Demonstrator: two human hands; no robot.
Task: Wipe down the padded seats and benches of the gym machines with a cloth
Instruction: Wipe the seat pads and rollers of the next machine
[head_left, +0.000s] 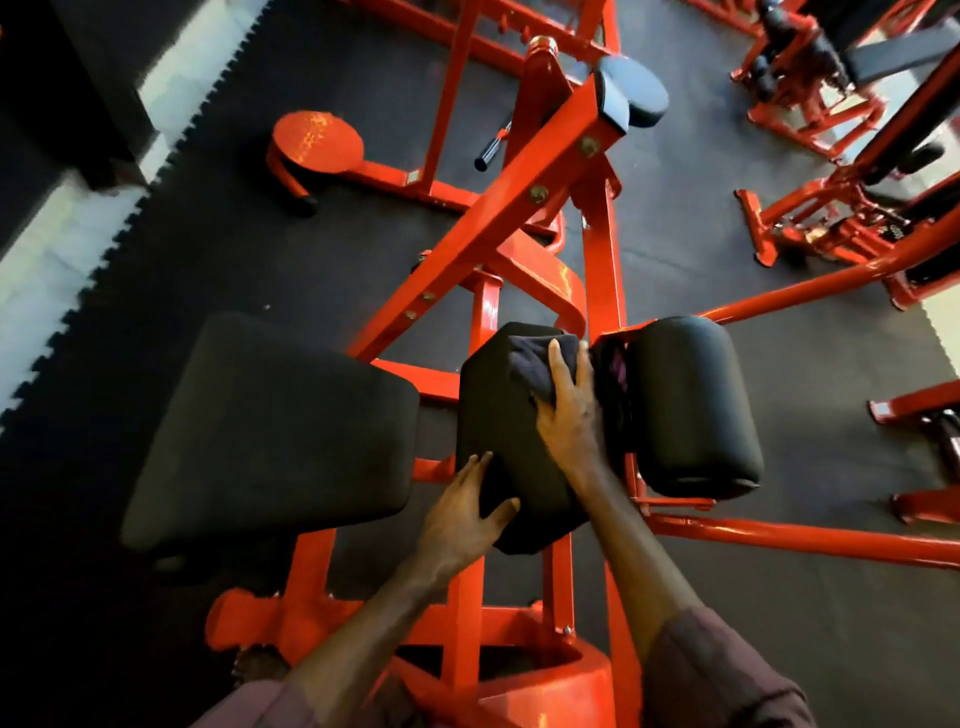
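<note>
A narrow black padded rest stands in the middle of a red machine frame. My right hand presses a dark cloth onto the far end of this pad, fingers spread over the cloth. On the pad's near left edge lies my left hand, its fingers straight and its thumb on the top face. A wide black seat pad sits to the left. On the right is a black roller pad.
A small dark pad tops the sloped red beam farther away. Red bars run along the floor at the right. More red machines stand at the upper right. Dark rubber matting covers the floor, with a pale strip at the left.
</note>
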